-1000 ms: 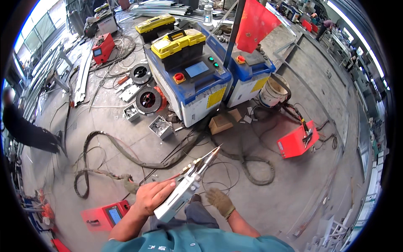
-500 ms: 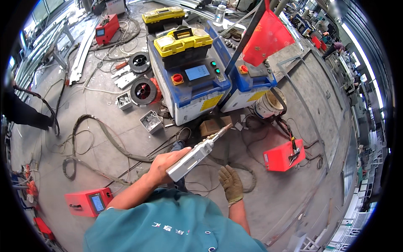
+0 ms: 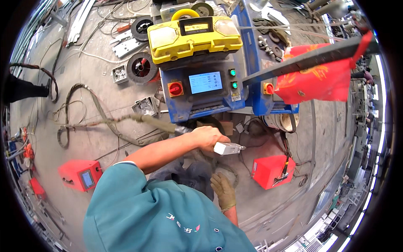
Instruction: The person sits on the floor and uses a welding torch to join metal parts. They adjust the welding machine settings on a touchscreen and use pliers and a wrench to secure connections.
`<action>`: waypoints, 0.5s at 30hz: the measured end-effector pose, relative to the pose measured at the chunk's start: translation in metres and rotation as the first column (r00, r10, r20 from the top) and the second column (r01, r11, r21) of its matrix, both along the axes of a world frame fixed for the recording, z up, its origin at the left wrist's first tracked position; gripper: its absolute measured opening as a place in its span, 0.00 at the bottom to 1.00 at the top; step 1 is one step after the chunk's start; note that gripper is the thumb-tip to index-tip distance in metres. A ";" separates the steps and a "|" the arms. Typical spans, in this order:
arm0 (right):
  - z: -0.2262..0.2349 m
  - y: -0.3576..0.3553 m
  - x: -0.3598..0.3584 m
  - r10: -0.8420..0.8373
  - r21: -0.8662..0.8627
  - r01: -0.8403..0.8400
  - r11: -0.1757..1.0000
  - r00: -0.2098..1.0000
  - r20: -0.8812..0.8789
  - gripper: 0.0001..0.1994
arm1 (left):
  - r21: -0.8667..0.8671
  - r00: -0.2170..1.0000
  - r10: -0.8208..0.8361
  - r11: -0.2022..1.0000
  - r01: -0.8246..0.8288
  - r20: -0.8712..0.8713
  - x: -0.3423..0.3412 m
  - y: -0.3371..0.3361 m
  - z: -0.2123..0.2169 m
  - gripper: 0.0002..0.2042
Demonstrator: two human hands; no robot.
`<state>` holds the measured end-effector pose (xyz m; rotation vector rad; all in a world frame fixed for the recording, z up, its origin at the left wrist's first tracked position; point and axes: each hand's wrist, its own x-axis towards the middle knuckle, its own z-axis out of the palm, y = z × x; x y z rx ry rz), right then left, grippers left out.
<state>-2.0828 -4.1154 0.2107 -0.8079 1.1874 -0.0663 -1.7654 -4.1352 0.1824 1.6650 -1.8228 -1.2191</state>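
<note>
My bare left hand [image 3: 208,137] is closed around a silver, block-bodied welding gun [image 3: 228,148], whose narrow tip points right. A thick sleeved cable [image 3: 145,119] runs from behind that hand toward the left. Lower and a little right, my right hand [image 3: 223,191] wears a brownish work glove; its fingers are stretched out and it holds nothing. Just ahead stands a blue and white machine [image 3: 197,110] with a lit screen [image 3: 205,82], a red rotary switch [image 3: 175,88] and green buttons. On top of it sits a yellow and black toolbox [image 3: 195,41].
A second blue machine [image 3: 275,108] stands alongside, with a dark bar and red cloth [image 3: 315,75] jutting across it. Red boxes sit at left [image 3: 80,174] and right [image 3: 273,171]. A bucket [image 3: 283,122], wire spool [image 3: 141,68] and looping cables are on the floor.
My view has come closer to the machine and toolbox. My left arm now reaches further across to the right, and the welding gun has turned from pointing up-right to pointing right. My right hand stays open.
</note>
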 end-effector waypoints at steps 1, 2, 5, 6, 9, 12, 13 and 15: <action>0.001 -0.011 0.008 -0.012 0.020 0.012 1.000 1.000 -0.002 0.23 | 0.041 1.000 -0.020 0.999 0.021 -0.012 0.007 -0.016 0.001 0.26; 0.003 -0.023 0.015 -0.023 0.041 0.024 0.999 1.000 -0.005 0.23 | 0.008 0.999 -0.008 1.000 0.008 -0.037 0.012 -0.026 -0.011 0.25; 0.017 -0.065 0.030 0.230 0.007 -0.230 0.973 0.973 -0.008 0.22 | 0.000 0.993 0.017 1.000 -0.017 -0.115 0.026 -0.045 -0.043 0.24; 0.022 -0.086 0.031 0.333 0.007 -0.334 0.943 0.943 0.019 0.21 | 0.006 0.993 0.034 0.999 -0.034 -0.109 0.028 -0.044 -0.046 0.25; 0.032 -0.163 0.032 0.500 -0.024 -0.501 0.865 0.858 0.120 0.21 | 0.051 0.994 0.049 0.998 -0.044 -0.095 0.032 -0.038 -0.056 0.27; 0.036 -0.200 0.051 0.396 -0.122 -0.377 0.918 0.892 0.217 0.21 | 0.146 0.988 0.093 0.986 -0.075 -0.120 0.030 -0.033 -0.074 0.28; 0.035 -0.209 0.068 0.351 -0.233 -0.297 0.926 0.903 0.247 0.21 | 0.170 0.983 0.117 0.981 -0.093 -0.141 0.028 -0.035 -0.081 0.26; 0.027 -0.227 0.084 0.345 -0.393 -0.240 0.888 0.912 0.222 0.23 | 0.138 0.971 0.134 0.984 -0.108 -0.200 0.031 -0.051 -0.078 0.25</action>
